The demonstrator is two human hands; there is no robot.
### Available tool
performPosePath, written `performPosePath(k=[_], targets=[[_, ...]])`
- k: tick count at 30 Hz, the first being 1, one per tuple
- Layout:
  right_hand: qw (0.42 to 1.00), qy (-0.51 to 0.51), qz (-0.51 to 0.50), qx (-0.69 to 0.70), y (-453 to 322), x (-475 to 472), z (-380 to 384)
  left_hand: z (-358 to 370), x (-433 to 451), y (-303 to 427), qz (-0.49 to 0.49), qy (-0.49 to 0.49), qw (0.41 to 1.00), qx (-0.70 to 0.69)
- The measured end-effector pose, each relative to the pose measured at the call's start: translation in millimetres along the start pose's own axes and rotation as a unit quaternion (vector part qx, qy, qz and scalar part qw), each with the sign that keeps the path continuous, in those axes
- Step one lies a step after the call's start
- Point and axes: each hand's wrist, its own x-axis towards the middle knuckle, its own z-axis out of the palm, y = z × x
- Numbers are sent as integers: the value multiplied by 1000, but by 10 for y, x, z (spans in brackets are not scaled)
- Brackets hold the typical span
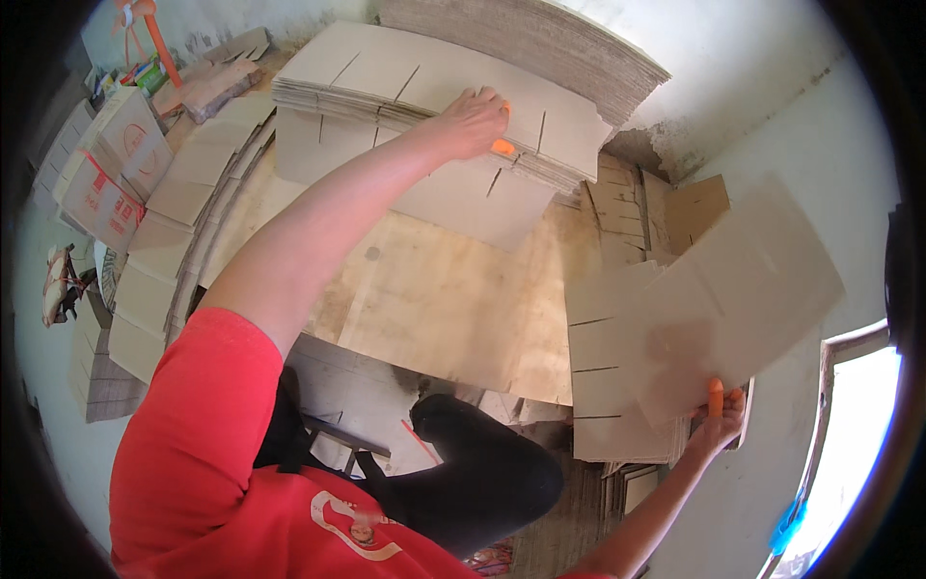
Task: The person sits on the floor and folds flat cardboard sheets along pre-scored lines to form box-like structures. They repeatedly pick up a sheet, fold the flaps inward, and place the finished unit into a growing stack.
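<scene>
My left hand [476, 123], with orange rubber finger cots, rests on a stack of slotted cardboard sheets [463, 79] at the far side of the table. Its fingers are curled over the top sheet and one cot sits by the stack's near edge; whether they pinch a sheet I cannot tell. On the right, my right hand [720, 420], also wearing orange cots, holds a cardboard sheet [752, 289] by its near corner. That sheet is tilted, motion-blurred, and covers part of another stack of slotted cardboard [600, 362].
The wooden tabletop [448, 304] lies between the stacks. Behind the far stack stands a taller cardboard pile [535, 51]. Overlapping cardboard sheets [152, 253] line the left side, near a printed carton [108, 174]. A wall and a bright window [854, 434] bound the right.
</scene>
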Motion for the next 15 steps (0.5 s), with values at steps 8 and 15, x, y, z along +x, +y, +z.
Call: performPosePath(k=[8,15], targets=[[979,-56,94,175,-65,-231,564,-52,-18,-50,130,-3,991,-26],[984,-124,81,95,-56,-327,906,16,7,-52,77,108,987,-89]])
